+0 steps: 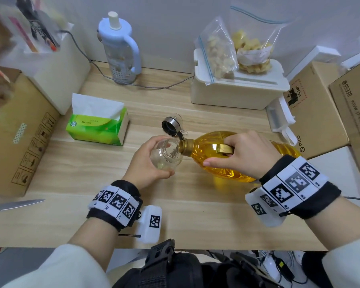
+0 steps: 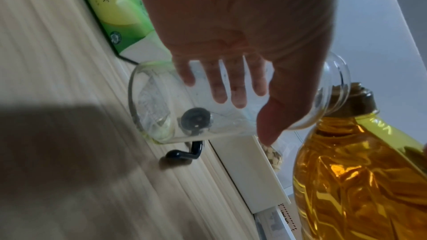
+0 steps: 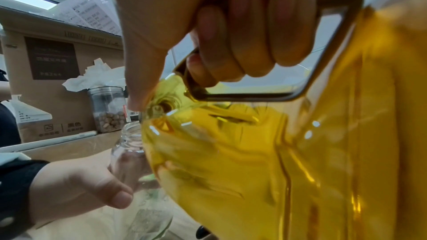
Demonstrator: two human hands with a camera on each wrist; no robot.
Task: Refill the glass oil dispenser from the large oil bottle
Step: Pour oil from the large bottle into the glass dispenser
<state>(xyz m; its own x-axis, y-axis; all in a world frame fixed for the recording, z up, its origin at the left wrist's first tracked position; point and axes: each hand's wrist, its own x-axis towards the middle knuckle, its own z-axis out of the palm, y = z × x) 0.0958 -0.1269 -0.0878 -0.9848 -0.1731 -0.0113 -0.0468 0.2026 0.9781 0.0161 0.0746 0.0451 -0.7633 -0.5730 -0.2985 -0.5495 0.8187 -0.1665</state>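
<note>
Left hand (image 1: 146,161) grips the glass dispenser (image 1: 166,155), tilted, base on the worktop (image 1: 195,215). Right hand (image 1: 245,154) curls round the handle of the oil bottle (image 1: 204,148), neck at the dispenser's mouth. Cardboard boxes (image 1: 318,107) read "PICO", "B5638", "st-express.com". Tissue pack (image 1: 98,125) print illegible.

From the head view, our right hand (image 1: 245,152) hides the large oil bottle's (image 1: 208,146) middle and most of its handle (image 1: 223,149). Its mouth sits inside the glass oil dispenser (image 1: 167,155), so we cannot tell whether oil flows.
</note>
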